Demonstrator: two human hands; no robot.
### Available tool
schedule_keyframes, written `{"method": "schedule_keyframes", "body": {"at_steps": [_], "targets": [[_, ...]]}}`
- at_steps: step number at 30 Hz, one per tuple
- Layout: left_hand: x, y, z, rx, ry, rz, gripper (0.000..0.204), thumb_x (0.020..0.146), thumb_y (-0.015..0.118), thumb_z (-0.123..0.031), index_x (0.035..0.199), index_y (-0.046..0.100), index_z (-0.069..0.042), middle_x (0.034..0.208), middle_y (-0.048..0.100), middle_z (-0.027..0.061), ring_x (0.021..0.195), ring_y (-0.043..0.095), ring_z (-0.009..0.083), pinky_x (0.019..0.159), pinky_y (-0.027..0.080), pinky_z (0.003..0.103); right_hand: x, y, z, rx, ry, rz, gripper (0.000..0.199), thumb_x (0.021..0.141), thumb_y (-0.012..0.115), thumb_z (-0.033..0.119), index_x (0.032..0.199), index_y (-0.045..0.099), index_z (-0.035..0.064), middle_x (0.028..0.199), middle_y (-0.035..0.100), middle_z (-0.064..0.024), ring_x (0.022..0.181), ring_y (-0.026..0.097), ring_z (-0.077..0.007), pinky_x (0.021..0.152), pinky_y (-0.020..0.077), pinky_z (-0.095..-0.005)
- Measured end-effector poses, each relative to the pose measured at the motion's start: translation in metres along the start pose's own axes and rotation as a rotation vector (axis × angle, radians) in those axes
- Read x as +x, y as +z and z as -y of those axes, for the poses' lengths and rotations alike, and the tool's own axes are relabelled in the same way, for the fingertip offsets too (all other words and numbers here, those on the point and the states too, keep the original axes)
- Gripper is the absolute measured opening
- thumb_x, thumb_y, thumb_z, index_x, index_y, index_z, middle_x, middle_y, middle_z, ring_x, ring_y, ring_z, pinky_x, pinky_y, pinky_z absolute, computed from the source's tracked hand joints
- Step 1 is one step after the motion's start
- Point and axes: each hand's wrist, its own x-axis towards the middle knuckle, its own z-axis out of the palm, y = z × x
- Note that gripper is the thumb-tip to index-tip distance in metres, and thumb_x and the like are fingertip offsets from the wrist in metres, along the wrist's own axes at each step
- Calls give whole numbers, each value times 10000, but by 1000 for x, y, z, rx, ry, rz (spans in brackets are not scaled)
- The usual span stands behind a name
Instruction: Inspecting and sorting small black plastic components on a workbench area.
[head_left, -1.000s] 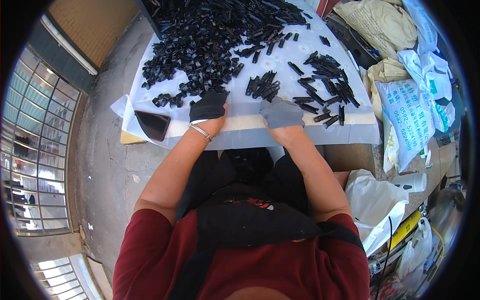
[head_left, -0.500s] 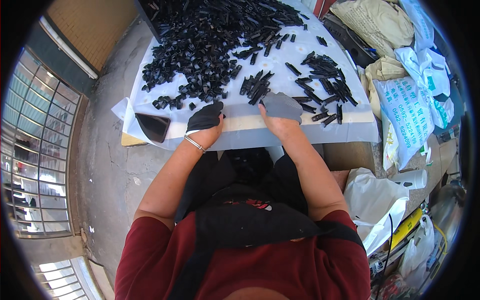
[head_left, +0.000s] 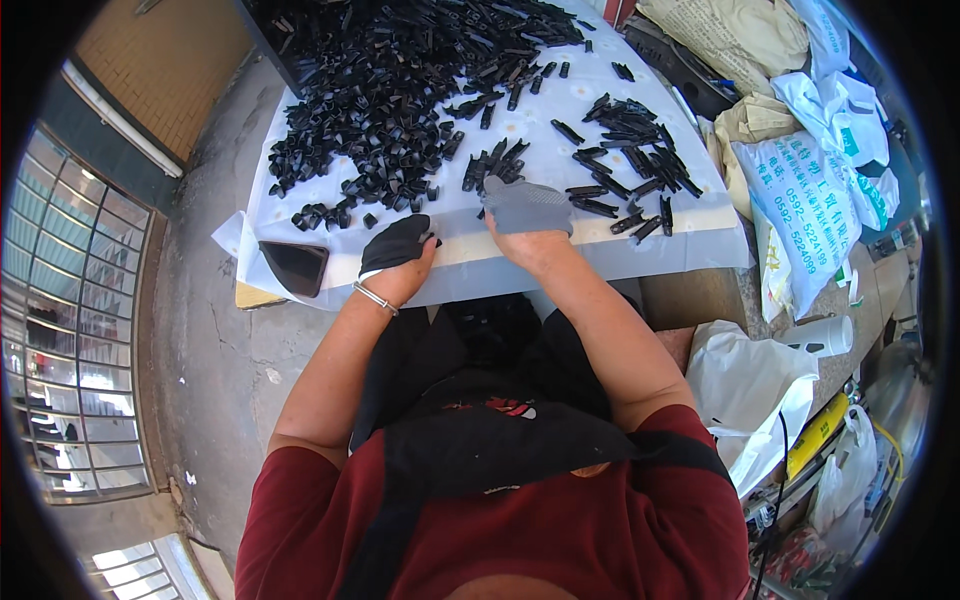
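- The left hand (head_left: 397, 244), in a dark glove, rests near the front edge of the counter (head_left: 690, 250), just short of the big heap of black plastic pieces (head_left: 400, 90); its fingers curl down, but whether they pinch a piece cannot be told.
- The right hand (head_left: 527, 207), in a grey glove, lies palm down with fingers reaching into a small cluster of pieces (head_left: 492, 165) just right of the heap — touching them, with no clear grasp shown.
- A sorted-looking pile of longer pieces (head_left: 630, 165) lies further right of the heap, apart from the cluster.
- A dark flat phone-like slab (head_left: 293, 266) sits left of the heap, at the counter's near corner, partly over the edge of the white sheet (head_left: 600, 90).
- Risks, as a judgement: the slab could be knocked off that corner by the left elbow or a tug on the sheet; stray pieces near the front edge could roll off into the lap if a hand sweeps too wide; the cluster and the right pile could mix if pushed together.
- Containers: a printed white sack (head_left: 805, 215) stands right of the counter, its contents hidden; a white plastic bag (head_left: 745, 385) below it sags open — nothing visible inside; a white cup (head_left: 820, 337) lies on its side nearby.
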Motion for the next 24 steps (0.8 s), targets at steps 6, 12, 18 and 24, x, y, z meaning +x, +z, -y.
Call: {"method": "schedule_keyframes", "body": {"at_steps": [6,12,18,24], "targets": [[1,-2,-2,-1,-17,-5,254,794,559,-250,981,586,-79,907,618,142,851,587,302,744,465,378,0,1,7,-14,-94,73,232,817,487,259,943,611,108,867,618,-121,832,593,-298,694,473,-415],[-11,-8,0,-79,-62,59,295,779,578,-258,1004,575,-67,920,616,158,860,587,308,753,464,379,-29,22,-11,177,-178,-153,212,788,494,145,961,598,81,908,604,-144,862,581,-300,753,465,-395],[-21,-15,-6,-384,-47,236,373,786,595,-302,1083,543,-82,866,624,143,828,598,292,736,462,355,-60,7,5,728,-268,-92,339,763,502,84,1099,504,38,984,560,-166,899,554,-294,793,442,-354],[-27,-28,-24,-513,154,241,377,837,556,-323,1130,527,-87,870,621,137,784,603,228,721,463,304,-68,-6,19,615,-430,81,239,778,585,171,977,551,44,908,594,-125,847,576,-290,755,453,-354]]}}
